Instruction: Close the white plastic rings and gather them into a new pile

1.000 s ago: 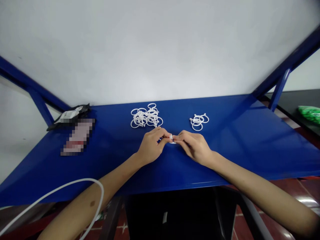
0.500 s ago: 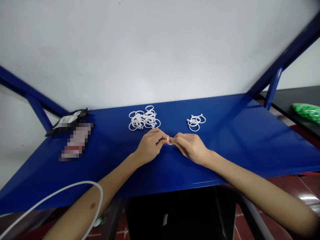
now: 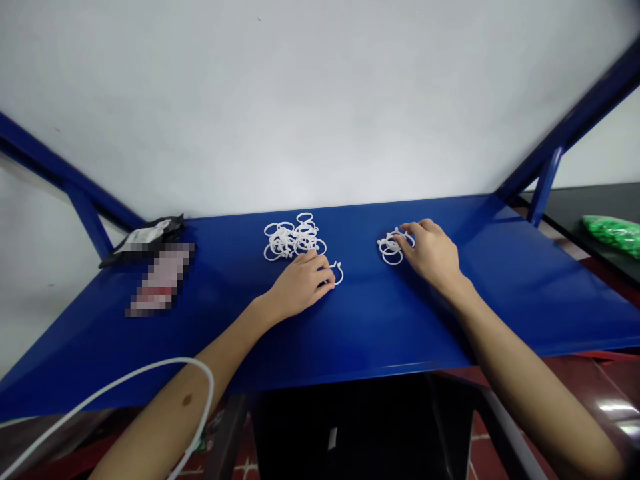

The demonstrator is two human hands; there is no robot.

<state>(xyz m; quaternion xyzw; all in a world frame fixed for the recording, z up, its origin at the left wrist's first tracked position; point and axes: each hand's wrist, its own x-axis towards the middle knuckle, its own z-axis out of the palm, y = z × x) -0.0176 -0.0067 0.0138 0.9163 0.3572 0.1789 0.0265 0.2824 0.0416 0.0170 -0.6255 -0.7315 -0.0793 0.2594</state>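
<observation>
My left hand is closed on a white plastic ring with a gap and small knobs at its ends; the fingers cover its left side. Just beyond that hand lies a tangled pile of similar white rings. Over on the right, my right hand is at a smaller group of white rings. Its thumb and forefinger are apart over the group's right side, close to or touching one ring, and the other fingers are curled and partly hidden.
The blue table meets a white wall. At its left end lie a black plastic package and a blurred pinkish item. A white cable loops over my left forearm. Green goods in a bag sit on a dark surface at right.
My hands were together at the middle over a small white piece. The right hand has moved away to the right-hand group of rings, while the left stays near the middle with the open ring.
</observation>
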